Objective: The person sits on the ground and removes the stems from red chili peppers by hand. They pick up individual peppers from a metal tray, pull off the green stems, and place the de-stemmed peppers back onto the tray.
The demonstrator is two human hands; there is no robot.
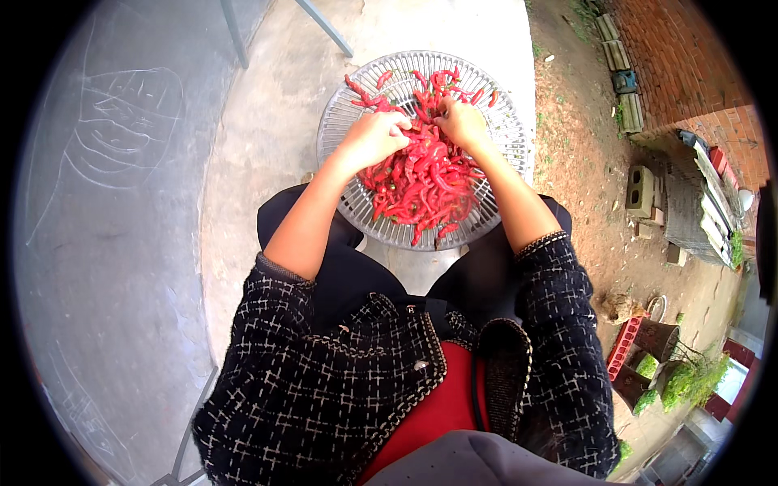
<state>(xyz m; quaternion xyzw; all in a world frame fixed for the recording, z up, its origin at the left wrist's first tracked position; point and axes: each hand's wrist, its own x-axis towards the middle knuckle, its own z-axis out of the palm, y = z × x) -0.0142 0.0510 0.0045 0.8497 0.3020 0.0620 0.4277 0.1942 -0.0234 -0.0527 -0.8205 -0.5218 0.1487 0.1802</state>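
Before me a round grey slatted basket (513, 130) rests over my knees, holding a heap of red chili peppers (425, 182). Some peppers have green stems, and several lie apart towards the basket's far rim. My left hand (378, 136) is over the left of the heap, its fingers bent and apart, with no pepper visible between them. To its right, my right hand (462, 121) reaches into the peppers with bent fingers. Its fingertips are among the peppers, so whether it grips one cannot be told.
A grey wall with chalk drawings (127, 127) stands to the left. Metal legs (325, 27) rest on the concrete floor (279, 103) beyond the basket. On the right are bare soil (565, 121), a brick wall (681, 54), a hollow concrete block (640, 191) and potted plants (687, 376).
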